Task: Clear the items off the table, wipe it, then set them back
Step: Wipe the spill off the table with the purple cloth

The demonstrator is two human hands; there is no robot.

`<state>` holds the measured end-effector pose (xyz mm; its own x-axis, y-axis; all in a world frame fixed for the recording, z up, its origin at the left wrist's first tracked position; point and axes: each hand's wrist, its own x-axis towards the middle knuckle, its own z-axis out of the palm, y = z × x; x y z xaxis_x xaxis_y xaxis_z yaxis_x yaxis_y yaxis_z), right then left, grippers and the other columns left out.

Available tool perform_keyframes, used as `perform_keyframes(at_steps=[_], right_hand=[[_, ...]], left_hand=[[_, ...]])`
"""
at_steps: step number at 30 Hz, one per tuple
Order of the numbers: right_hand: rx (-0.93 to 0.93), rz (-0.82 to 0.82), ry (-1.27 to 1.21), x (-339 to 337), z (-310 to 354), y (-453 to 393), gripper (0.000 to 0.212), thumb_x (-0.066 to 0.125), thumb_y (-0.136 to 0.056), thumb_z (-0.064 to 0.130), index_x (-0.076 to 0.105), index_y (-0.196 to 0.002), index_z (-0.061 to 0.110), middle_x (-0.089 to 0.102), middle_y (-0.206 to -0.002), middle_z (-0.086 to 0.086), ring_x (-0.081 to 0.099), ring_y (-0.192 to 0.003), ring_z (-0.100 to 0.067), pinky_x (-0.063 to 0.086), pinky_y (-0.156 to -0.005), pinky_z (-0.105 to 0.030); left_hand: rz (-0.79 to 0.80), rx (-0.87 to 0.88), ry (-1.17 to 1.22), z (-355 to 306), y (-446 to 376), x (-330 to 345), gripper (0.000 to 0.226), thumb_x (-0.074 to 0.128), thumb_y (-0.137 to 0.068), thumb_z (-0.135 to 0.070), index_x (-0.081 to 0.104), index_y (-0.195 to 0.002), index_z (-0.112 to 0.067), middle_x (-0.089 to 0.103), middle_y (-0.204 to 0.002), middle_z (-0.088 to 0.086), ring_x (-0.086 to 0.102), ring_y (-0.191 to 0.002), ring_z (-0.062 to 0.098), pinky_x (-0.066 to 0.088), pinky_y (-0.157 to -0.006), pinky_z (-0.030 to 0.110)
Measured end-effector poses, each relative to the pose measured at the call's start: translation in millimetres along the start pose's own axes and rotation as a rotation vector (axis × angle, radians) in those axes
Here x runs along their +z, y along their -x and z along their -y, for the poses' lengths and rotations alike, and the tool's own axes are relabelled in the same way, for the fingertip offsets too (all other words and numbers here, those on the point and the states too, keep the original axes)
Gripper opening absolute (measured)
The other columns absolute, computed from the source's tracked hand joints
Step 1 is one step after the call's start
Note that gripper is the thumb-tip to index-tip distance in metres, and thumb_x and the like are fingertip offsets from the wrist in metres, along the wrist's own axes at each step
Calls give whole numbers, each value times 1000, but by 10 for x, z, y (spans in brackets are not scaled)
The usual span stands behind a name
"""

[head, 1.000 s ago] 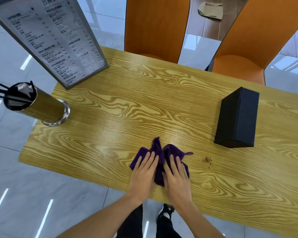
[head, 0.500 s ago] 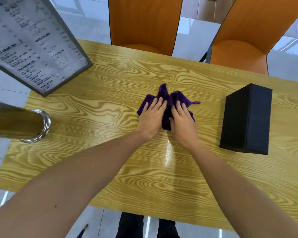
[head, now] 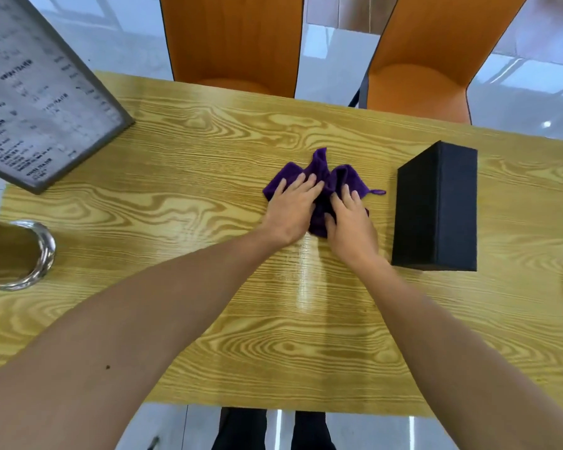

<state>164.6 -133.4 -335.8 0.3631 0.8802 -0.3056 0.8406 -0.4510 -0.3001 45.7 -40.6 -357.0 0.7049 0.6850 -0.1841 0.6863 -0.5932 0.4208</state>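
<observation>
A crumpled purple cloth point(head: 319, 167) lies in the middle of the wooden table point(head: 182, 196). My left hand point(head: 290, 211) and my right hand point(head: 350, 224) press flat on it side by side, fingers pointing away from me. A black box point(head: 436, 209) stands just right of my right hand. A framed menu stand point(head: 36, 102) leans at the far left corner. A brass-coloured holder with a shiny metal base point(head: 20, 254) stands at the left edge, cut off by the frame. A faint wet streak runs toward me from the cloth.
Two orange chairs point(head: 234, 37) point(head: 436, 43) stand against the table's far side. The floor around is glossy grey tile. My dark trousers and shoes show under the near edge.
Both hands have pushed the cloth from the near edge to the table's middle, leaving a wet streak. In the last half second they have hardly moved.
</observation>
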Motion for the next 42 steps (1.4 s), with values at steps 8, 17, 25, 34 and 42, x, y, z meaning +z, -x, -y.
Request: perform_keyframes(at_steps=[8, 17, 25, 34, 42], right_hand=[[-62, 51, -17, 254, 50, 1008, 48, 44, -107, 26, 40, -154, 19, 18, -169, 0, 11, -156, -17, 36, -116, -36], [-190, 89, 29, 640, 31, 2103, 48, 69, -93, 18, 60, -140, 14, 46, -156, -5, 36, -148, -24, 51, -105, -43], [-371, 80, 89, 913, 342, 2592, 56, 85, -77, 14, 68, -130, 14, 60, -144, -5, 53, -137, -25, 61, -86, -34], [-666, 250, 132, 1403, 1293, 2431, 66, 65, -92, 13, 41, -154, 12, 31, -165, -7, 21, -154, -27, 33, -120, -43], [-770, 275, 61, 1374, 1833, 1971, 68, 59, -99, 12, 27, -159, 19, 14, -170, 0, 7, -157, -20, 28, -123, -38]], left_hand=[[-52, -50, 51, -231, 1205, 276, 52, 41, -105, -17, 31, -156, -19, 31, -163, 0, 22, -153, 15, 14, -125, 39], [-38, -120, 87, -478, 2510, 609, 57, 67, -92, -15, 49, -147, -19, 51, -151, -3, 40, -145, 13, 26, -121, 37], [-113, -277, 99, -404, 3365, 750, 50, 69, -90, -16, 59, -139, -17, 59, -143, -2, 48, -138, 13, 27, -115, 37], [-277, -571, 157, 331, 4060, 551, 58, 18, -107, -45, 50, -147, -19, 47, -153, -2, 43, -142, 16, 34, -114, 35], [-290, -648, 139, 901, 3910, 343, 51, 35, -103, -31, 44, -151, -15, 42, -157, 6, 34, -148, 26, 31, -119, 49]])
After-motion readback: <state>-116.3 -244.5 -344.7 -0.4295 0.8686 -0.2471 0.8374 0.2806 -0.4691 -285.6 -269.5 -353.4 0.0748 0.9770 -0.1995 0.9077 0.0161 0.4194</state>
